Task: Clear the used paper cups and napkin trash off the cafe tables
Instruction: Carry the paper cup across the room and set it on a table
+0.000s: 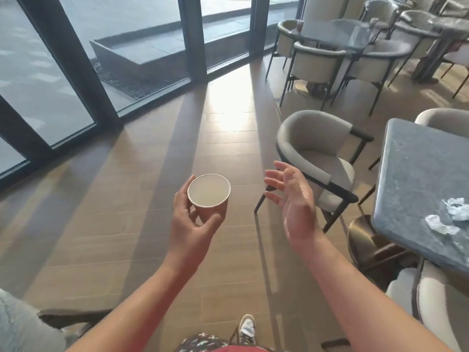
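A small round brown-walled paper cup [208,191] with a pale inside is held upright in the left hand [193,222]. The thumb and fingers are curled round its lower wall from beneath, and the open rim is turned up toward the camera. The paper cup is held in the air over the brown wood-plank floor [121,224], well to the left of the dark grey stone-topped square table [418,179] at the right edge of the view. The right hand [294,199] is seen empty, its palm turned toward the cup and its fingers spread and only slightly bent; it is placed between the cup and the table, apart from both. Two crumpled white scraps [440,224] are seen lying on the table's top toward its near right part, just beside each other; whether they are napkin or wrapping cannot be told. A grey upholstered tub chair with a dark frame [314,148] is set at the table's left side, beyond the right hand. Farther behind the table a glass-topped table [340,31] ringed by similar chairs is visible, and tall dark-framed glass doors [63,72] are ranged well to the table's left.
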Demonstrator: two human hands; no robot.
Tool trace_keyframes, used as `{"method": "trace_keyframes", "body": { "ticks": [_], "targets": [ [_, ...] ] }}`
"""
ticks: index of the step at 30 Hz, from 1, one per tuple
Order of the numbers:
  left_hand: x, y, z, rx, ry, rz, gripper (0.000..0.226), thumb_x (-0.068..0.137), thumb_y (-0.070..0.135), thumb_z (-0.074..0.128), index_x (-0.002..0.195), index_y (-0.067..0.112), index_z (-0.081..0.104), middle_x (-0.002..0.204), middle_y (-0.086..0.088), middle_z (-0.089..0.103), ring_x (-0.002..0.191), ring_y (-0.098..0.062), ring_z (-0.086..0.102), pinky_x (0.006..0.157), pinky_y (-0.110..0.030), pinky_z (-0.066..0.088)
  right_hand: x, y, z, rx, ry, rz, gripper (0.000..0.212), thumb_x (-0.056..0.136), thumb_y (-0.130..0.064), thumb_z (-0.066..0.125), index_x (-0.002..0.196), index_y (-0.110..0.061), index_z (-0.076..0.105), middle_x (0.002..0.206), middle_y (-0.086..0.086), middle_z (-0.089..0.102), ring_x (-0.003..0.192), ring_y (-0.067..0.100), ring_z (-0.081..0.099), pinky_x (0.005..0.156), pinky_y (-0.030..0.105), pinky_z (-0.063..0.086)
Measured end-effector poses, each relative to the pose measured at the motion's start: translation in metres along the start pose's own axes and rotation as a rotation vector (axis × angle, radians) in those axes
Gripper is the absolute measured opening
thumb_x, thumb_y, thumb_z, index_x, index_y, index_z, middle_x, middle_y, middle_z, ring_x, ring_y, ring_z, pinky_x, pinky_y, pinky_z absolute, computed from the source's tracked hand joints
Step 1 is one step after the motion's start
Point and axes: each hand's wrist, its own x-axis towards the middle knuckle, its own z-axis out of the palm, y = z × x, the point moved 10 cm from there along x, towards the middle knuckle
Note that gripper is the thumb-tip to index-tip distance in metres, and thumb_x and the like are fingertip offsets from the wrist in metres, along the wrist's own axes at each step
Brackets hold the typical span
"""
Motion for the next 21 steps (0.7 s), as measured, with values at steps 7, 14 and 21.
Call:
{"method": "trace_keyframes", "body": {
  "ticks": [7,14,21],
  "targets": [
    [0.148,-0.024,0.045,-0.037,-0.025,-0.008,0.080,0.062,0.039,0.070,0.137,0.049,0.044,0.145,-0.002,0.057,0.124,-0.008,0.063,0.095,-0.016,0.049,0.153,0.009,0.001,0.038,0.014,0.005,0.047,0.094,-0.057,0.055,0.129,-0.027,0.065,0.123,0.001,0.072,0.117,0.017,0.068,0.102,0.048,0.055],
    [0.319,-0.065,0.056,-0.061,-0.064,-0.017,0.082,0.062,0.039,0.069,0.140,0.041,0.043,0.141,-0.002,0.060,0.117,-0.002,0.065,0.091,-0.012,0.049,0.311,0.045,0.047,0.015,0.054,0.015,0.044,0.097,-0.050,0.051,0.129,-0.025,0.065,0.121,0.001,0.072,0.116,0.017,0.069,0.101,0.046,0.055],
    [0.496,-0.079,0.058,-0.075,-0.146,-0.003,0.087,0.063,0.038,0.071,0.145,0.031,0.044,0.142,-0.004,0.058,0.113,0.001,0.065,0.089,-0.013,0.050,0.468,0.044,0.113,0.001,0.097,-0.006,0.042,0.098,-0.054,0.050,0.128,-0.029,0.066,0.122,0.000,0.073,0.118,0.019,0.069,0.102,0.047,0.056]
  ]
}}
